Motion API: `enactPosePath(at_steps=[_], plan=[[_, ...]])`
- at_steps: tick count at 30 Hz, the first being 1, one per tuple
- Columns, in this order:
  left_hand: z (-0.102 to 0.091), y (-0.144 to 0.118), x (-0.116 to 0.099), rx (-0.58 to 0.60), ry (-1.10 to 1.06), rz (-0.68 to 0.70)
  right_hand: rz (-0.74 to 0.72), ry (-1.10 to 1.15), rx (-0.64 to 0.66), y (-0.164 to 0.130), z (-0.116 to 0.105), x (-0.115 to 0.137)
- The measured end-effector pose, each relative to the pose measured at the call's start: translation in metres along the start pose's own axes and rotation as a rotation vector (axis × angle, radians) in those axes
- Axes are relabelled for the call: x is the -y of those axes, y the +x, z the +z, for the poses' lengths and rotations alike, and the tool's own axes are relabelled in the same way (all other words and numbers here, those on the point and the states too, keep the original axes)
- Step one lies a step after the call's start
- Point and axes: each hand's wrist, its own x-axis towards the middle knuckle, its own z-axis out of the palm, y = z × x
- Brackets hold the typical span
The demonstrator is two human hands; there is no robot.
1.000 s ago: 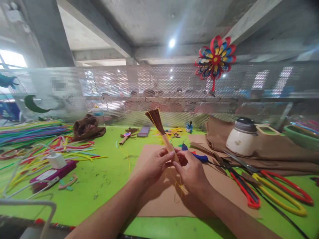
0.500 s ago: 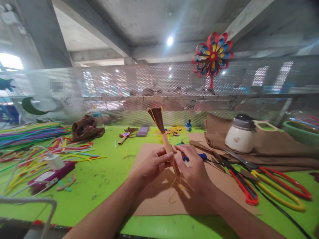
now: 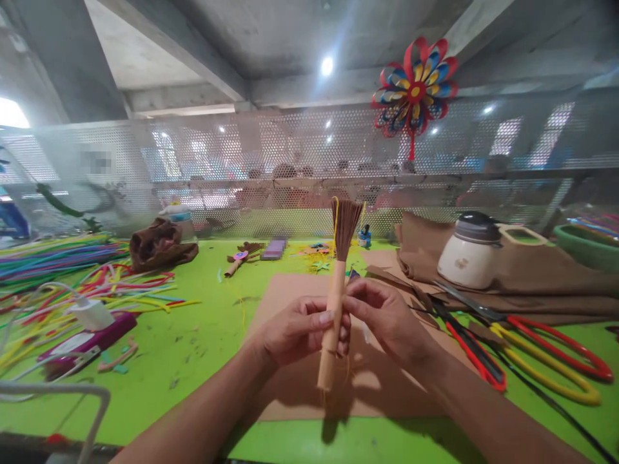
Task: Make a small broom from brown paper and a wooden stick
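Note:
My left hand (image 3: 294, 328) is closed around the tan handle of a small broom (image 3: 333, 322), thumb in front and fingers behind. The broom stands nearly upright, its brown pleated bristles fanned out at the top, with yellow thread along them. At the handle's right edge, the fingertips of my right hand (image 3: 389, 319) pinch together; whether thread is between them is hidden. Beneath both hands lies a brown board (image 3: 285, 393). Thin yellow strands hang below the handle.
To the right lie red-handled scissors (image 3: 478, 354), larger red-and-yellow scissors (image 3: 541, 367), brown cloth (image 3: 420, 258) and a white jar (image 3: 469, 261). Leftward are a purple power strip (image 3: 91, 341), coloured strips (image 3: 58, 258) and a crumpled brown piece (image 3: 157, 248). A perforated screen (image 3: 290, 154) stands behind.
The broom has turned from leaning left to nearly upright, and its lower handle end now shows in front. My right hand has shifted slightly right, its fingers drawn into a pinch.

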Motion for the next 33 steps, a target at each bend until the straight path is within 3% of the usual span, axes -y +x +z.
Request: enactPosePath(at_steps=[4, 11, 17, 33], plan=[[0.0042, -0.0018, -0.0012, 0.059, -0.022, -0.063, -0.025, -0.018, -0.011, -0.0008, 0.0009, -0.0019], [0.0070, -0.0027, 0.0011, 0.088, -0.031, -0.086, 0.182, 0.148, 0.169, -0.0060, 0.0015, -0.0025], [0.0073, -0.0019, 0.0009, 0.126, -0.030, -0.120, 0.179, 0.185, 0.153, -0.0066, 0.0011, -0.0009], [0.0099, 0.0000, 0.0050, 0.096, -0.085, -0.077, 0.131, 0.165, 0.114, -0.0061, -0.0005, 0.0002]])
